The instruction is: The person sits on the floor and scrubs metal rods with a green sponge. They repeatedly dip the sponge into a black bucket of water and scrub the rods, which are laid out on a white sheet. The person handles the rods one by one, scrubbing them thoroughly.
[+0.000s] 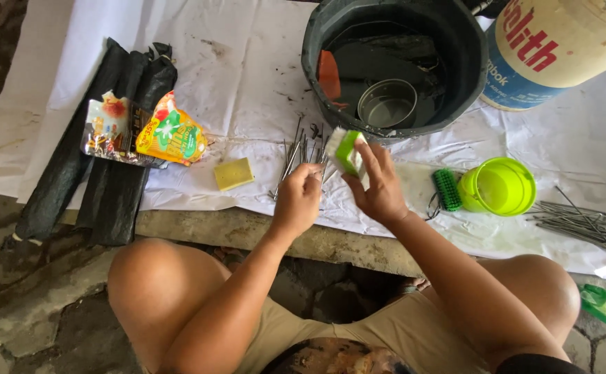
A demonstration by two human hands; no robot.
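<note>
My left hand [298, 199] is closed around a bundle of thin metal skewers [300, 154] that fan out over the white sheet [233, 62]. My right hand [379, 188] grips a green and white sponge [346, 151], held upright right beside the skewer tips. Both hands sit just in front of a black basin [323, 104].
The basin holds dark water, a small metal cup [387, 104] and an orange piece [328, 75]. A yellow sponge [233, 173], snack packets [143, 131] and black bags [109, 194] lie left. A green brush [447, 189], lime cup [498, 185], more skewers [583, 225] and a large bucket [559, 48] lie right.
</note>
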